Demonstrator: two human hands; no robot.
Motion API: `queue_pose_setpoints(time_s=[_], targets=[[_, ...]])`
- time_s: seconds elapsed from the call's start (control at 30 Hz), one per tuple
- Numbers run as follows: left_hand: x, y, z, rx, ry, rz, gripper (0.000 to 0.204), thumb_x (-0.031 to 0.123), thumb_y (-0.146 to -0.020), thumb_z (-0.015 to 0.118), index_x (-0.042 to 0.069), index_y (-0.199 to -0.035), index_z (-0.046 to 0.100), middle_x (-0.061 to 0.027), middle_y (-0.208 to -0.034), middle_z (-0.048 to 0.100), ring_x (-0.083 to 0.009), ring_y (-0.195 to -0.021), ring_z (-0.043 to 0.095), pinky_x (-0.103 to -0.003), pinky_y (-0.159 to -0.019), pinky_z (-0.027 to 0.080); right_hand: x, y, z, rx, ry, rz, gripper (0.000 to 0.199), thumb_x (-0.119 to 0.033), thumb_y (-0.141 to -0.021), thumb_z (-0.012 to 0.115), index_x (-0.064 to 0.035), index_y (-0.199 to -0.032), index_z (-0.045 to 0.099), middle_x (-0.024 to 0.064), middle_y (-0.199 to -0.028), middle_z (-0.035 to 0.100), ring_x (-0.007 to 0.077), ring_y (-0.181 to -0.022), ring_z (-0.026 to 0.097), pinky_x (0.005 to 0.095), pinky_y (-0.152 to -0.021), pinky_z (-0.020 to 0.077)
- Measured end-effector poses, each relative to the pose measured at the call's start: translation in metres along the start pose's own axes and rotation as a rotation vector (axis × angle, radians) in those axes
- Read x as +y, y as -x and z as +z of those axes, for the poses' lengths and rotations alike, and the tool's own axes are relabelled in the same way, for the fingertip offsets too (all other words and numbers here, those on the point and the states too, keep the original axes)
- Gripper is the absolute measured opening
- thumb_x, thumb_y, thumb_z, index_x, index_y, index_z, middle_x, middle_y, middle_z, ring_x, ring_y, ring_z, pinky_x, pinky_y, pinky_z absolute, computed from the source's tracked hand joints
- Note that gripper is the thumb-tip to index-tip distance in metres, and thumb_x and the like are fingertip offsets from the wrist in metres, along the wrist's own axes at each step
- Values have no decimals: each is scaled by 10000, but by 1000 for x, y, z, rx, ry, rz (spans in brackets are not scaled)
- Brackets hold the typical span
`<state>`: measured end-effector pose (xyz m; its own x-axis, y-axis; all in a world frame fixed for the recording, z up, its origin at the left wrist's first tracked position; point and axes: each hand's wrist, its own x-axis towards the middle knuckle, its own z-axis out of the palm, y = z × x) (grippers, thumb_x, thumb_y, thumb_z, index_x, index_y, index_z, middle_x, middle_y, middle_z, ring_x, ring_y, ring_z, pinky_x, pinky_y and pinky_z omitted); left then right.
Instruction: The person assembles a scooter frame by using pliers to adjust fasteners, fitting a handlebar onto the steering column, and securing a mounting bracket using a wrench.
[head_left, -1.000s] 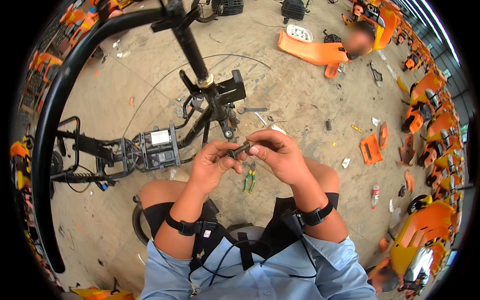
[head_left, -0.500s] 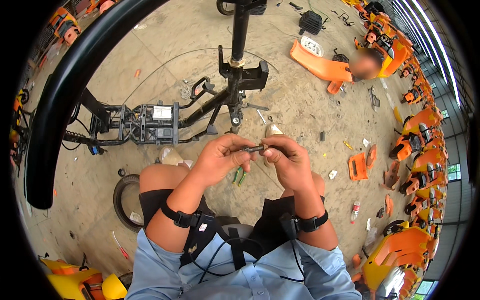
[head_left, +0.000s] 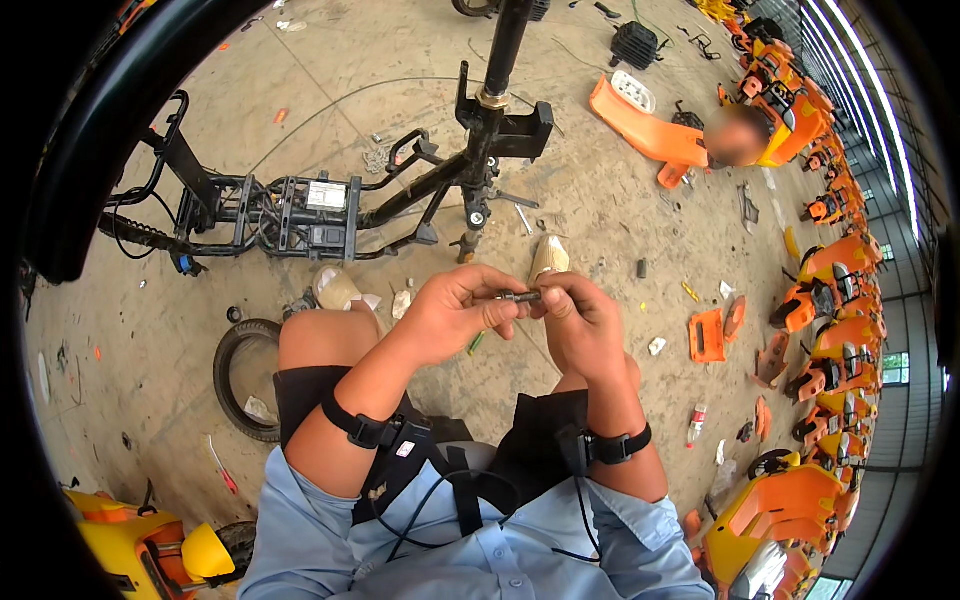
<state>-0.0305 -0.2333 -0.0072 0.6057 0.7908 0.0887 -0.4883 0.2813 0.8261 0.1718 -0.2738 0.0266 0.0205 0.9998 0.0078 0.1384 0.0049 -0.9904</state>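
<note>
In front of my knees, my two hands meet around a short dark metal bolt [head_left: 517,297]. My left hand [head_left: 450,315] pinches one end between thumb and fingertips. The other end sits in the closed fingers of my right hand [head_left: 583,318], which partly cover it. Beyond the hands stands a stripped black scooter frame [head_left: 370,213] with an upright steering tube [head_left: 508,50]. Green-handled pliers [head_left: 476,343] lie on the floor just below my hands, mostly hidden by them.
A loose black tyre [head_left: 228,375] lies left of my knees, near a red-handled screwdriver [head_left: 222,466]. Wrenches [head_left: 522,218] rest beyond my shoe. Orange body panels [head_left: 707,335] and a bottle [head_left: 697,424] are scattered on the right. Rows of orange scooters [head_left: 840,330] line that side.
The view has shifted slightly, moving the frame's steering tube rightward. Both hands still hold the bolt; my right fingers now cover more of its end, where a brass-coloured part showed before.
</note>
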Motion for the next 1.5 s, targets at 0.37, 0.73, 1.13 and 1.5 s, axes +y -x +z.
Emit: queue_pose_setpoints(time_s=[0.37,0.73,1.13,1.5], targets=[[-9,9,2,9,-23,-33,247,42,-965,627,-14,-1205,603,-148,-1001,690,-200,-820,675,-357,-752,570,-1,16,8,28,-41,-8,308,-306,-1039,560,-8,-1017,637,33,-908,599,92,-762,547,243,-661,448],[-14,14,-1,-1,-52,-69,226,48,-974,618,-21,-1189,602,-136,-1005,680,-185,-817,661,-334,-740,555,3,21,7,-121,-18,100,406,-399,-1054,495,-10,-1060,615,9,-902,597,89,-759,539,242,-649,441],[-29,20,-3,65,-34,-101,230,56,-981,609,-23,-1197,592,-151,-1025,680,-183,-814,659,-342,-748,566,9,7,-6,-147,43,225,383,-367,-1037,547,-2,-1143,601,19,-905,617,89,-767,536,236,-678,455],[-31,14,2,51,-36,-133,244,85,-983,618,-23,-1201,591,-140,-1003,684,-178,-794,663,-328,-741,567,12,21,-9,-65,-97,179,339,-342,-1037,551,-20,-1122,613,4,-908,613,83,-780,531,240,-677,447]])
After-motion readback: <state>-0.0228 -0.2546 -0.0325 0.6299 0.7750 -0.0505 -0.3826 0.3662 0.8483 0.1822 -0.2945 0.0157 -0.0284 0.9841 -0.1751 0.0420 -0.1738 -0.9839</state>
